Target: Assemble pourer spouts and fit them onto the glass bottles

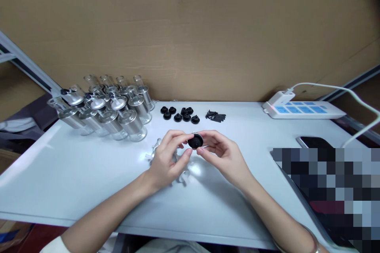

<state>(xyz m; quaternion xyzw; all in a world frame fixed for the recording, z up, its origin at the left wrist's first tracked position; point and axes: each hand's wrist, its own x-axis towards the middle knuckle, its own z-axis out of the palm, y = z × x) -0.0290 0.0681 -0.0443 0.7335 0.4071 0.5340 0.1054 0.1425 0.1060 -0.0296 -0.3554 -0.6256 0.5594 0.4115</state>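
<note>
Black round part [196, 141] sat raised above the tabletop [89, 193], pinched between both hands. Left hand [168, 162] grip: narrow, thumb and fingers at one edge. Right hand [227, 158] grip: same, opposite edge. Pale rim showed along its top. Looked light, probably stiff rubber or plastic, low breakage risk; rim likely slick, so opposite edges seemed the best hold, centre left free. Silver pieces [184, 177] lay under the left hand, loose black parts [177, 117] beyond. No brand, label or writing legible, power strip [305, 109] included.
</note>
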